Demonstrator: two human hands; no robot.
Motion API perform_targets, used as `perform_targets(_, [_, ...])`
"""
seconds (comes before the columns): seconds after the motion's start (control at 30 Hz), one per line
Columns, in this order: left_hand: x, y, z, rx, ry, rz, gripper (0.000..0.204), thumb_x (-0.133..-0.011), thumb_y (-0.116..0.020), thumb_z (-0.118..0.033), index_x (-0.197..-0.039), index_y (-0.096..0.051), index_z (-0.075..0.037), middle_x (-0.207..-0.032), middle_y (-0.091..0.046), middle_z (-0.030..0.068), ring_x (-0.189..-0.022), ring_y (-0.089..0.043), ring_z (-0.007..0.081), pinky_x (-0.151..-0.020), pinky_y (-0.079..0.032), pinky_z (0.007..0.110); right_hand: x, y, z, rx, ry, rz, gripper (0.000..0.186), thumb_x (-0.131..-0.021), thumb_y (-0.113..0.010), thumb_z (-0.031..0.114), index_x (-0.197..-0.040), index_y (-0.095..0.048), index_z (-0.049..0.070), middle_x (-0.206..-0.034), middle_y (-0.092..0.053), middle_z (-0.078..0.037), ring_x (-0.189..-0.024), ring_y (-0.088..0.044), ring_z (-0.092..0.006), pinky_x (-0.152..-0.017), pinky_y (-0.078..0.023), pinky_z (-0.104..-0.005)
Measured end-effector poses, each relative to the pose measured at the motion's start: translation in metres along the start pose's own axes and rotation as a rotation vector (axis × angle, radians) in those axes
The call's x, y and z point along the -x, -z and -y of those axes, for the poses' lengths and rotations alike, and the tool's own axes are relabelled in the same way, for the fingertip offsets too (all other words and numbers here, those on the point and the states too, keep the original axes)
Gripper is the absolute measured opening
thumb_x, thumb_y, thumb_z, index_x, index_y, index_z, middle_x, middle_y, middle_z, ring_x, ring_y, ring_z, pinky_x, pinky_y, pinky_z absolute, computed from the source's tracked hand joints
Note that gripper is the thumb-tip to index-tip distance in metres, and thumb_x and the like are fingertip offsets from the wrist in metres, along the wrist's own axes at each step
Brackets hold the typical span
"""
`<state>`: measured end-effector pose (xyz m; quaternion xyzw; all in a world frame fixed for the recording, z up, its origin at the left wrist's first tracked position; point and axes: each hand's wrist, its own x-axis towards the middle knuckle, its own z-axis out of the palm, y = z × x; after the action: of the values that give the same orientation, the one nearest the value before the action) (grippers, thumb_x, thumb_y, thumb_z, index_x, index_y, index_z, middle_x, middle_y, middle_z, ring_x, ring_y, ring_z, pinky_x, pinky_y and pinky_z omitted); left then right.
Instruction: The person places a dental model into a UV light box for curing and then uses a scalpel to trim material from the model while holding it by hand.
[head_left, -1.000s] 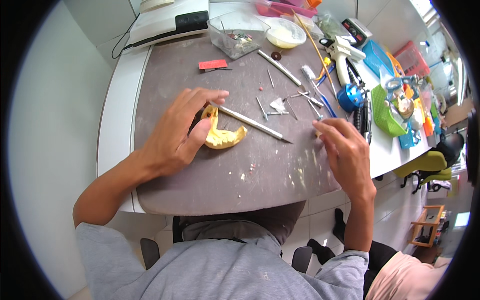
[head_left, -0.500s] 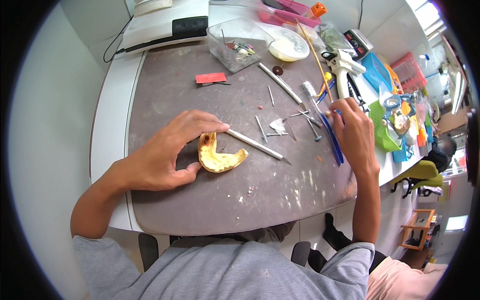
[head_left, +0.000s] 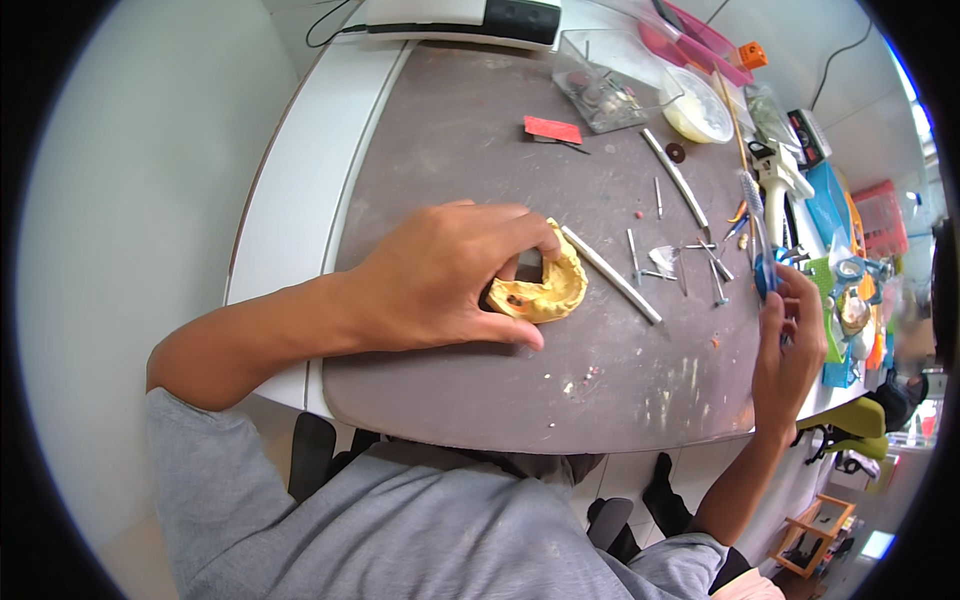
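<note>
I see the right hand (head_left: 795, 335) now grasping the brush (head_left: 764, 240), raised off the counter (head_left: 450, 400); the left hand (head_left: 455, 275) grips the turned yellow tooth model (head_left: 562, 292), left of the white knife (head_left: 612, 275). Both are occupied.

A pale wall (head_left: 150, 250) (smooth) flanks the desk (head_left: 293, 205)

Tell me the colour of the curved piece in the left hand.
The curved piece is yellow with small dark spots; the head view shows it best.
</note>
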<state>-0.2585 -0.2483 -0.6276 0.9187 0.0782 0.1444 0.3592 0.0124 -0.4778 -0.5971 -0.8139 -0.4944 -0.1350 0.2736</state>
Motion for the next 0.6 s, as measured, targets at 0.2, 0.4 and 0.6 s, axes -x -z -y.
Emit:
perform_targets(0.2, [0.003, -0.003, 0.003, -0.188, -0.222, -0.01, 0.09, -0.07, -0.085, -0.022, -0.149, -0.042, -0.017, -0.141, -0.043, 0.0131, -0.132, -0.043, 0.0356, -0.109, -0.037, 0.056, 0.043, 0.012, 0.049, -0.328, -0.112, 0.108, 0.028, -0.098, -0.055, 0.002, -0.124, -0.065, -0.003, -0.095, -0.068, -0.012, -0.072, -0.058, -0.0113, -0.061, -0.044, -0.0257])
perform_targets(0.4, [0.0, -0.004, 0.013, -0.138, -0.225, 0.086, 0.087, -0.068, -0.085, -0.017, -0.147, -0.047, -0.016, -0.136, -0.048, 0.0143, -0.127, -0.047, 0.0351, -0.11, -0.038, 0.054, 0.069, 0.01, 0.065, -0.494, 0.09, 0.283, 0.031, -0.097, -0.055, 0.0, -0.127, -0.066, -0.002, -0.087, -0.069, -0.018, -0.071, -0.069, -0.0222, -0.062, -0.053, -0.031])
perform_targets(0.6, [0.001, -0.007, 0.007, -0.12, -0.189, -0.066, 0.077, -0.067, -0.091, -0.022, -0.136, -0.058, -0.013, -0.125, -0.051, 0.0121, -0.117, -0.05, 0.0314, -0.102, -0.043, 0.042, 0.078, 0.009, 0.073, -0.372, 0.161, 0.368, 0.054, -0.078, -0.067, -0.011, -0.13, -0.068, 0.006, -0.081, -0.067, -0.011, -0.062, -0.066, -0.0202, -0.056, -0.052, -0.0308])
